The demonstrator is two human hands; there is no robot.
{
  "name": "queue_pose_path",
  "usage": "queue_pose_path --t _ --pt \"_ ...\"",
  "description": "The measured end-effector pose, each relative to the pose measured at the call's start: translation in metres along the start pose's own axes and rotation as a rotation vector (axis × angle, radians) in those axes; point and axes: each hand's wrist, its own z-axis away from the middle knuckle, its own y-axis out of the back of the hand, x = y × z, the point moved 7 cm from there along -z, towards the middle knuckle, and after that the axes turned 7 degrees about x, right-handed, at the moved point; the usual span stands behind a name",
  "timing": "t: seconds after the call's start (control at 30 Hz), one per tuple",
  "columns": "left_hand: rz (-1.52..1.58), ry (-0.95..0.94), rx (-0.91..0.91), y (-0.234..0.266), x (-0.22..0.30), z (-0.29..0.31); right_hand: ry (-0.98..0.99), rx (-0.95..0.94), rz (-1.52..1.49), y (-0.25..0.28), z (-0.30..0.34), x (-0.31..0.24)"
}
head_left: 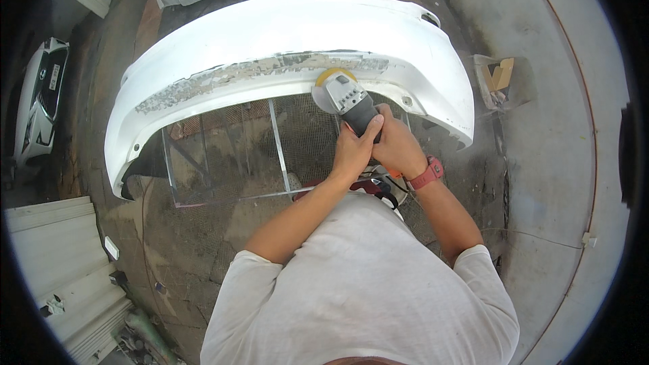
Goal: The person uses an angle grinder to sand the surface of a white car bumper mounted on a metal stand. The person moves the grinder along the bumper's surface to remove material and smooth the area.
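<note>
A white car bumper (284,23) lies across a metal frame stand (278,142) in front of me. A rough strip (203,82) of bare, scraped paint runs along its lower part. Both my hands are closed around the black body of an angle grinder (348,98) with a grey head and guard. Its yellow disc (331,74) is at the bumper's near edge, by the right end of the scraped strip; whether it touches is hard to tell. My left hand (355,151) grips from the left, my right hand (399,142), with a red watch at the wrist, from the right.
Another white car front bumper (42,105) stands far left. At the right, an open cardboard box (497,76) in plastic lies by the grey wall (541,182), along which a cable runs. A white corrugated panel (61,250) and a green cylinder (145,331) are at lower left.
</note>
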Motion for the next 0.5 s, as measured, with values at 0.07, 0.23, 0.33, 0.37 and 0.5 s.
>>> queue_pose_path --t 0.07,0.23,0.33,0.37,0.5 --pt "-0.103 0.007 0.009 0.004 0.003 -0.002 0.019 0.062 -0.070 0.001 0.003 -0.004" --pt "-0.102 0.001 0.042 0.007 0.005 0.000 0.011 0.012 -0.038 -0.002 -0.002 -0.001" --pt "-0.123 -0.006 0.025 0.012 0.014 -0.001 0.048 0.043 -0.054 -0.003 -0.003 -0.009" --pt "-0.156 -0.011 0.007 0.013 0.019 0.000 0.031 0.059 -0.072 -0.004 -0.002 -0.006" --pt "-0.049 -0.019 0.025 0.017 0.009 -0.003 0.020 -0.027 -0.029 -0.011 -0.007 -0.010"
